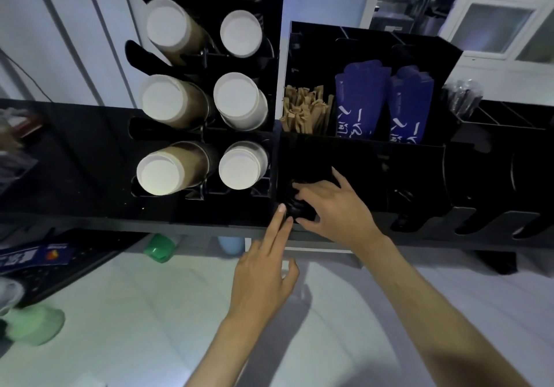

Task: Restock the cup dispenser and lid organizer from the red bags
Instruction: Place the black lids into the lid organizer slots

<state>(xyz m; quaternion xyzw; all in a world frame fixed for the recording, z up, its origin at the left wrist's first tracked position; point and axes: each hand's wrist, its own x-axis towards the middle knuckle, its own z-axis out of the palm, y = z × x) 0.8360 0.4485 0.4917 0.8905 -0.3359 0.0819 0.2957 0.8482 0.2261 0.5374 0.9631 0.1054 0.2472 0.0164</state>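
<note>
Here my right hand (332, 207) curls its fingers round the black lids (296, 204) in the lid organizer (359, 159) at the table's front edge, my left hand (263, 269) touching straight-fingered; unsquared, they could jam or spill.

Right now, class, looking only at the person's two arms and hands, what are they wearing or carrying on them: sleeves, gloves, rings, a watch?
Nothing shows on them. The left hand and the right hand are bare, with no gloves, rings, watch or bracelet to be seen. Both forearms are bare right down to the bottom edge of the picture, so no sleeve comes into view. The fingernails look short and unpainted.
</note>
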